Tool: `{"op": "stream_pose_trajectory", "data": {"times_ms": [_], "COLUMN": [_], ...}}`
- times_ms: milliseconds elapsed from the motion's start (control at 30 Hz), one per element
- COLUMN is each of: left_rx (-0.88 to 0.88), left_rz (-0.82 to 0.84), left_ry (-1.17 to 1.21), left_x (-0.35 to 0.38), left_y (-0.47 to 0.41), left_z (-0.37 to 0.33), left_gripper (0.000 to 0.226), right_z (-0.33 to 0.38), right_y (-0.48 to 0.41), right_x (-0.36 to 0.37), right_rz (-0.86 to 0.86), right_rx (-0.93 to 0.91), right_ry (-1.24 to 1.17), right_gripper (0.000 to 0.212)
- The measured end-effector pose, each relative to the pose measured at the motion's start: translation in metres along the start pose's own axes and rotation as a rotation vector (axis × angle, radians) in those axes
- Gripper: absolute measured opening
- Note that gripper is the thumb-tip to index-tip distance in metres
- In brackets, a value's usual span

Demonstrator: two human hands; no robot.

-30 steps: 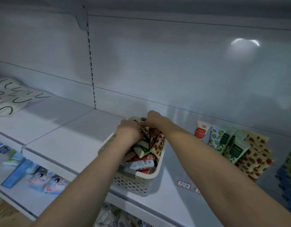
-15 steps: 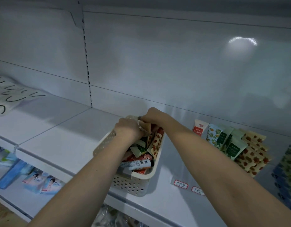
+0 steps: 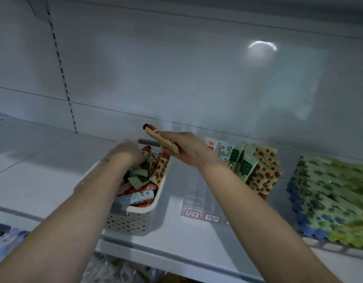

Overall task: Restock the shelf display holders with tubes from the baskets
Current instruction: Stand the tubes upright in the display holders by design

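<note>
Open shelf (image 3: 44, 170) left of basket (image 3: 131, 223), clear holder (image 3: 194, 193) between basket and standing tubes (image 3: 246, 166), back panel (image 3: 176, 78) behind

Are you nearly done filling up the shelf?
Not yet. Some tubes already sit at the back of the holder. The right hand holds one spotted tube over the basket; the left hand reaches inside. Many tubes remain there, and the holder's front looks empty.
</note>
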State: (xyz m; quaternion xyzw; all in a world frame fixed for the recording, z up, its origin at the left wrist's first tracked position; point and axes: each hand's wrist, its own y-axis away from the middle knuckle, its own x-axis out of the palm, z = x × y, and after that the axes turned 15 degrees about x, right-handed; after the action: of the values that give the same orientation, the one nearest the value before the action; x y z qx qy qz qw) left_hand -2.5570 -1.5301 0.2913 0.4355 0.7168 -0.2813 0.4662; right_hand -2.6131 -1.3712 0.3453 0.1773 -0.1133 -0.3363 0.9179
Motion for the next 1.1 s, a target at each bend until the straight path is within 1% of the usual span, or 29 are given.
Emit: {"op": "stream_pose_trajectory", "data": {"times_ms": [33, 67, 133, 167, 233, 267, 300, 367, 467, 567, 633, 667, 733, 800, 900, 1000, 1100], "left_rx": [-0.010, -0.015, -0.032, -0.044, -0.069, -0.076, -0.075, -0.056, 0.015, 0.095, 0.160, 0.200, 0.274, 0.334, 0.367, 0.330, 0.285], "left_rz": [-0.016, -0.017, 0.023, 0.049, 0.091, 0.094, 0.068, -0.024, -0.240, -0.433, -0.505, -0.527, -0.528, -0.476, -0.391, -0.324, -0.318], "left_ry": [-0.019, -0.038, -0.072, -0.093, -0.134, -0.134, -0.129, -0.115, -0.042, 0.160, 0.337, 0.431, 0.625, 0.778, 0.846, 0.901, 0.897], "left_x": [0.000, -0.003, -0.011, -0.013, -0.018, -0.019, -0.020, -0.022, -0.025, -0.029, -0.028, -0.026, -0.018, -0.005, 0.018, 0.040, 0.059], "left_y": [0.004, 0.010, 0.022, 0.025, 0.034, 0.039, 0.044, 0.057, 0.077, 0.104, 0.124, 0.134, 0.153, 0.168, 0.181, 0.190, 0.193], "left_z": [-0.003, -0.009, -0.021, -0.024, -0.030, -0.031, -0.032, -0.032, -0.036, -0.053, -0.072, -0.082, -0.104, -0.122, -0.137, -0.145, -0.147], "left_gripper": [0.042, 0.036, 0.025, 0.020, 0.017, 0.016, 0.014, 0.015, 0.021, 0.020, 0.015, 0.012, 0.009, 0.013, 0.016, 0.013, 0.012], "right_z": [-0.001, -0.001, 0.002, 0.003, 0.007, 0.007, 0.008, 0.007, 0.005, 0.002, -0.002, -0.005, -0.011, -0.017, -0.026, -0.036, -0.046], "right_y": [0.006, 0.012, 0.025, 0.033, 0.049, 0.056, 0.064, 0.079, 0.104, 0.132, 0.151, 0.160, 0.178, 0.195, 0.216, 0.224, 0.218], "right_x": [-0.003, -0.007, -0.013, -0.016, -0.022, -0.026, -0.030, -0.038, -0.057, -0.082, -0.097, -0.104, -0.119, -0.131, -0.145, -0.154, -0.157], "right_rz": [0.039, 0.075, 0.145, 0.182, 0.241, 0.238, 0.208, 0.088, -0.091, -0.157, -0.184, -0.223, -0.369, -0.508, -0.584, -0.732, -0.861], "right_rx": [0.013, 0.030, 0.071, 0.095, 0.124, 0.113, 0.085, 0.004, -0.069, -0.064, -0.062, -0.070, -0.117, -0.180, -0.244, -0.260, -0.313], "right_ry": [-0.079, -0.157, -0.288, -0.329, -0.336, -0.296, -0.233, -0.075, 0.128, 0.197, 0.209, 0.240, 0.368, 0.449, 0.423, 0.613, 0.818], "right_gripper": [0.023, 0.019, 0.009, 0.009, 0.015, 0.018, 0.019, 0.020, 0.024, 0.025, 0.029, 0.031, 0.030, 0.027, 0.031, 0.027, 0.017]}}
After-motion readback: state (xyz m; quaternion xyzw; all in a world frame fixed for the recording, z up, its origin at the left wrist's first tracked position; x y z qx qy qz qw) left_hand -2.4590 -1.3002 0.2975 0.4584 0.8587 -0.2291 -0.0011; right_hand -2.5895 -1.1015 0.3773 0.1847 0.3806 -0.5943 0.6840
